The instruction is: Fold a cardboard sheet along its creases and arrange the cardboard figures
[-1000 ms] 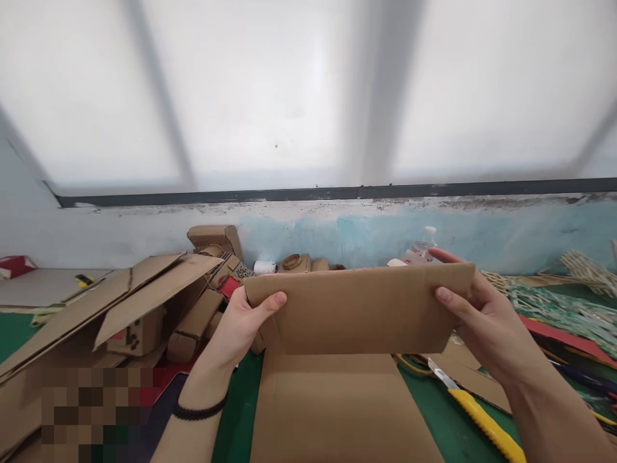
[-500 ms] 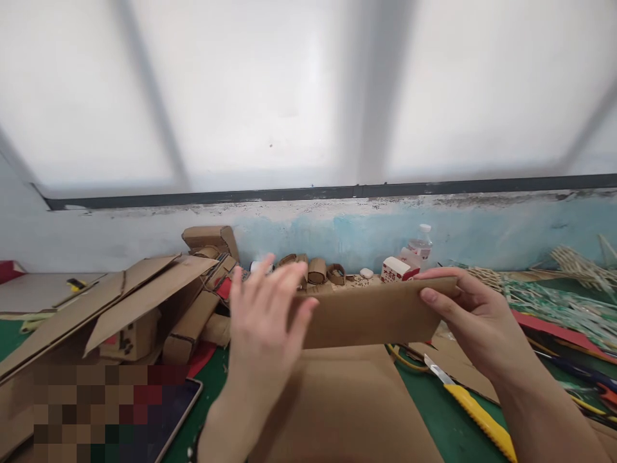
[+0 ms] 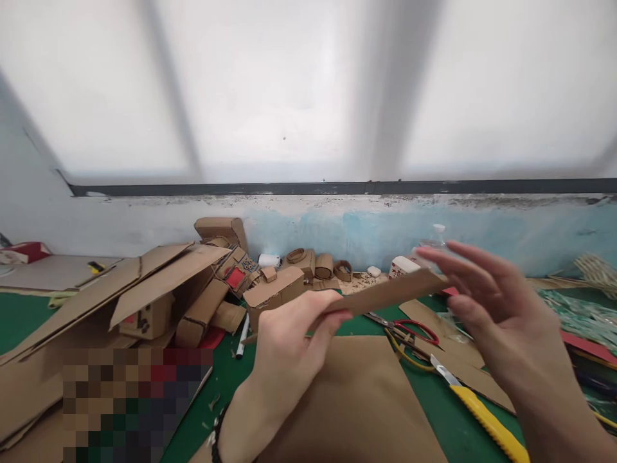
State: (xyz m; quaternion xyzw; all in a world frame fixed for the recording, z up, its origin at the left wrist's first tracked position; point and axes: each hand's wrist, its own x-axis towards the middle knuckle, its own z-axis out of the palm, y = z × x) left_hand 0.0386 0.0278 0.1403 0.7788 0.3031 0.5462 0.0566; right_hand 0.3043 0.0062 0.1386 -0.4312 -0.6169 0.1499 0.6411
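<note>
My left hand (image 3: 299, 337) pinches a flat strip of cardboard (image 3: 385, 292) between thumb and fingers. The strip is raised above the table and tilted, its right end higher. At that right end, my right hand (image 3: 491, 302) has its fingers spread and seems to hold nothing; whether a fingertip touches the strip I cannot tell. Below lies a large cardboard sheet (image 3: 361, 399), partly covered by my left forearm. To its right rest a yellow utility knife (image 3: 482, 411) with its blade out and red-handled scissors (image 3: 414, 331), partly hidden by the strip.
Leaning cardboard sheets (image 3: 159, 283) and small cardboard boxes (image 3: 274, 289) crowd the left and back. A white marker (image 3: 243, 334) lies beside my left hand. A clear bottle (image 3: 438, 235) stands near the wall. Green-white strips (image 3: 578, 315) spread over the green table at right.
My left hand has closed on the cardboard strip, while my right hand has let go and opened. The strip has turned from face-on to nearly edge-on. The view has shifted slightly left.
</note>
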